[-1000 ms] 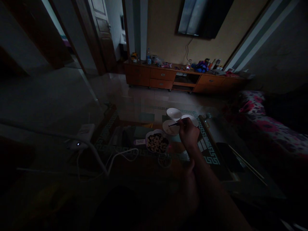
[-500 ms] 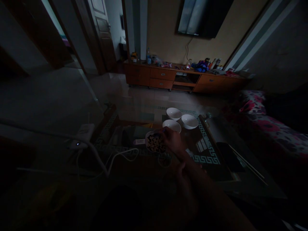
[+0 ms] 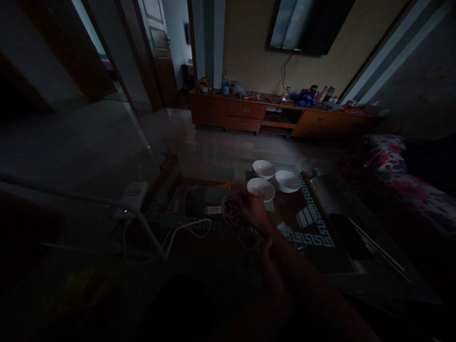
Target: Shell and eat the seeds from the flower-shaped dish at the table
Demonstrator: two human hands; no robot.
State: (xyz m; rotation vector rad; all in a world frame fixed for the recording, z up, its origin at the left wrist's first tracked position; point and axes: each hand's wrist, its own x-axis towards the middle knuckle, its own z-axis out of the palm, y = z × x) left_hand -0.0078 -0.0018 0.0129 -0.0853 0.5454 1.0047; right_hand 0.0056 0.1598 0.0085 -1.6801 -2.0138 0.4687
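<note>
Near the middle of a glass-topped counter bordered with a pale green key pattern [image 3: 313, 239], the right hand [image 3: 253, 213] reaches over a shallow, pale-rimmed dish with a labelled side tab [image 3: 223, 210]. Its fingers bend down at small dark and light pieces [image 3: 232, 214] lying inside; I cannot tell how far that grip is open or whether it has hold of anything. The left hand [image 3: 268, 254] lies against the right forearm from below, its grip too dark to judge. Just beyond the dish stand three round white bowls [image 3: 288, 181], grouped close together. A small, round, clear container [image 3: 248, 239] sits on the near side of the dish, and two slender, light-coloured sticks [image 3: 380, 250] lie well apart to the right.
</note>
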